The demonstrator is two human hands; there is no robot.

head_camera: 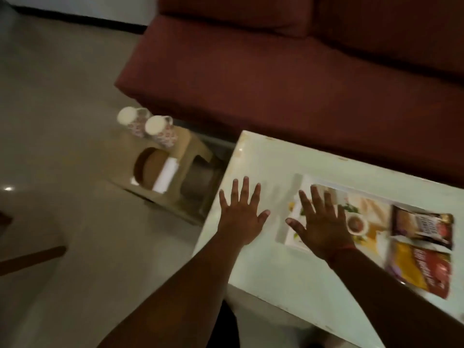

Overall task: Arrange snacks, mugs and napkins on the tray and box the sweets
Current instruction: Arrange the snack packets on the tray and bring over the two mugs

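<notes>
Table (276, 272) fills lower right of view; sofa (276, 71) runs behind it along the top. Tray (292, 222) lies on the table, toward its middle. Two snack packets on the tray's right part: one packet (423, 228) farther from the camera, second packet (421, 271) nearer, just beside each other. Left hand (242, 217) spread over bare tabletop left of the tray; right hand (324, 227) spread over the tray's left part. Low stool (185, 144) on the floor left of the table, in front of the sofa's corner. Two mugs (150, 128) side by side on the stool's far end. Napkin stack (167, 174) on the stool's near side.
</notes>
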